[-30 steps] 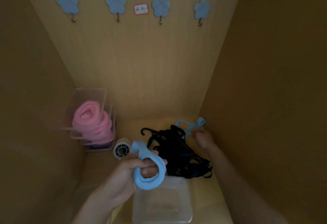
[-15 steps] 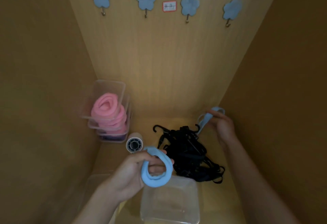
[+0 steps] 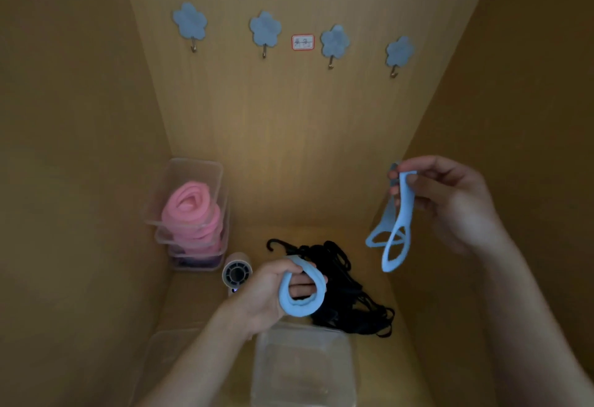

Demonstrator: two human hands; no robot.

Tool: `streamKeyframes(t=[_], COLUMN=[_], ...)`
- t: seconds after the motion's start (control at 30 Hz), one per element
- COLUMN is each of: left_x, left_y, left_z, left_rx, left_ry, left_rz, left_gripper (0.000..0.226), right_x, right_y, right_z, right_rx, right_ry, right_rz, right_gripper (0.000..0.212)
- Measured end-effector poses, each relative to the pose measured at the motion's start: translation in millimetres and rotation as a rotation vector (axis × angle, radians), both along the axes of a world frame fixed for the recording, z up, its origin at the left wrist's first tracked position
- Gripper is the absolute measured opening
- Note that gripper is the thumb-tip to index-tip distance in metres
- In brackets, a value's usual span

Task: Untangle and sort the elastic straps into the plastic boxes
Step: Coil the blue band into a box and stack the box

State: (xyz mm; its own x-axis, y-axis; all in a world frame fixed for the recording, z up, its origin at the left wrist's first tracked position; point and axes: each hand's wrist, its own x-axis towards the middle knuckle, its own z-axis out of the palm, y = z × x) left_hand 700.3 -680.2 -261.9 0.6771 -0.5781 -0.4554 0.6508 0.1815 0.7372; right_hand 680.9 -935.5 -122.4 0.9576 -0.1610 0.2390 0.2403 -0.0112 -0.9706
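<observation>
My left hand (image 3: 266, 294) grips a coiled light-blue elastic strap (image 3: 300, 291) just above a clear plastic box (image 3: 303, 365) at the front. My right hand (image 3: 450, 201) is raised at the right and pinches the top of a second light-blue strap (image 3: 397, 230), whose loops hang free in the air. A tangled heap of black straps (image 3: 347, 294) with a hook end lies on the shelf floor between my hands. Pink straps (image 3: 193, 213) fill stacked clear boxes (image 3: 189, 181) at the back left.
A small white cylinder with a grilled end (image 3: 236, 273) lies beside the stacked boxes. Another clear box (image 3: 167, 361) sits at the front left. Wooden walls close in on three sides. Several blue flower hooks (image 3: 265, 32) line the back wall.
My right hand has lifted its blue strap up off the black heap, and the strap now dangles free. My left hand keeps its coiled strap in about the same place.
</observation>
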Motion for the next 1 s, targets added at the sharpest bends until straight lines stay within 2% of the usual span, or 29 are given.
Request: streamKeyframes(t=[0.17, 0.37, 0.5, 0.63, 0.73, 0.87, 0.93, 1.0], left_x=[10, 6, -5, -11, -16, -12, -5, 1], left_y=[-1, -13, -15, -16, -15, -13, -11, -10], left_z=[-8, 1, 1, -4, 2, 6, 4, 4], left_rx=[0.05, 0.0, -0.097, -0.156, -0.118, -0.103, -0.089, -0.119], left_ry=[-0.115, -0.177, -0.158, -0.185, -0.247, -0.305, -0.3, -0.276], left_rz=[0.077, 0.068, 0.054, 0.032, -0.005, 0.0, 0.043, 0.06], left_gripper=[0.032, 0.03, 0.039, 0.053, 0.045, 0.044, 0.05, 0.045], right_x=[-30, -33, -21, -9, -10, -24, -32, -39], right_y=[26, 57, 70, 72, 69, 69, 69, 67], right_z=[19, 10, 4, -2, -2, 12, 23, 33], right_rx=[0.101, 0.243, 0.242, 0.181, 0.153, 0.164, 0.179, 0.188], right_ry=[0.001, 0.09, 0.138, 0.169, 0.166, 0.136, 0.108, 0.075], right_rz=[0.162, 0.36, 0.384, 0.277, 0.252, 0.347, 0.418, 0.492], right_gripper=[0.014, 0.019, 0.016, 0.019, 0.019, 0.016, 0.016, 0.018])
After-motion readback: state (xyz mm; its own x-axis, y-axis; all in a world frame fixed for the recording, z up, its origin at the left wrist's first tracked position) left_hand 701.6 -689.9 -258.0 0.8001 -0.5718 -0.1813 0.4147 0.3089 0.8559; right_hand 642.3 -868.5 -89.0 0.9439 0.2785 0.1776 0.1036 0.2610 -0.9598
